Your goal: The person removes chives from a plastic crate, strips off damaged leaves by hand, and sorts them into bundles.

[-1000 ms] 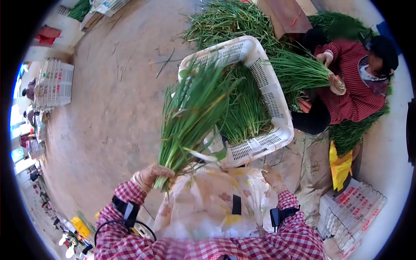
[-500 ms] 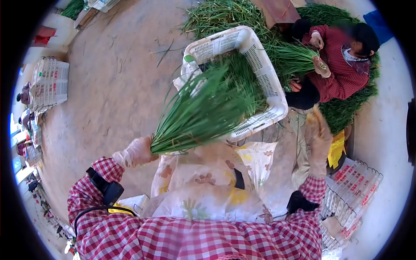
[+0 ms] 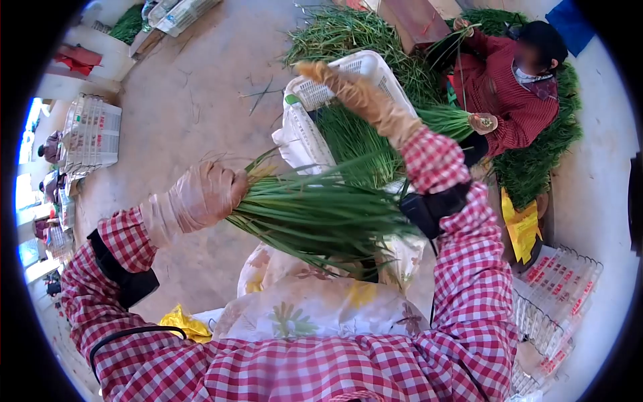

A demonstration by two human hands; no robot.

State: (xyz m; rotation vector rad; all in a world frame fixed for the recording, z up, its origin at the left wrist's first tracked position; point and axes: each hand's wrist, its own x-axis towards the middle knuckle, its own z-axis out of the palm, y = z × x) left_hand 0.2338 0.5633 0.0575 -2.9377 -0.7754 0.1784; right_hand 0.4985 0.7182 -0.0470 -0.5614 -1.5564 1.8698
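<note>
A thick bunch of chives (image 3: 315, 211) is gripped near its pale cut ends by my gloved left hand (image 3: 211, 194). Its long green leaves fan out to the right, above my flowered apron (image 3: 288, 305). My gloved right hand (image 3: 362, 97) reaches forward over the white plastic crate (image 3: 385, 74), fingers stretched out to the upper left and nothing seen in them. More chives (image 3: 362, 137) lie inside the crate, partly covered by my right forearm and the held bunch. A pale cloth or bag (image 3: 298, 134) hangs over the crate's left side.
A co-worker (image 3: 519, 100) sits at the right, holding chives in one hand. Heaps of chives (image 3: 341, 33) lie behind the crate and around that person. Stacked white crates stand at the left (image 3: 94, 134) and lower right (image 3: 556, 288). A yellow bag (image 3: 521, 224) lies at the right.
My right hand has swung from the right side up and left over the crate. My left hand has risen, and the bunch has turned so its leaves point right.
</note>
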